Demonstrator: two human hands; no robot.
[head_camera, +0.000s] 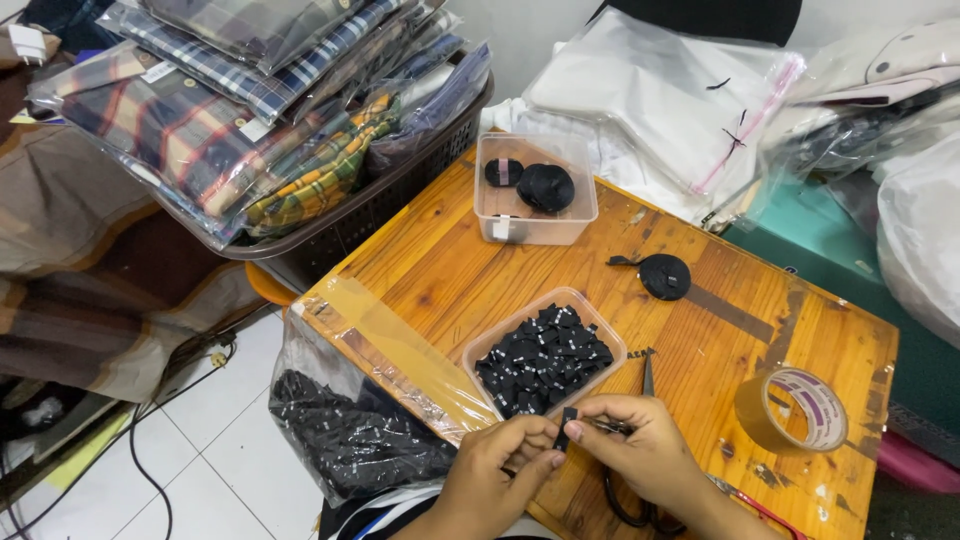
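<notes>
Both hands, left (500, 470) and right (640, 450), pinching one small black label (567, 424) between fingertips, low over the wooden counter (450, 270). Just above: clear tub of black labels (543, 355). Right of them: brown tape roll (792, 410); scissors (640, 490) under right hand.

left hand (500, 470): bottom centre, fingers curled, thumb and forefinger pinched | right hand (640, 450): just beside, fingertips pinched, meeting left
</notes>
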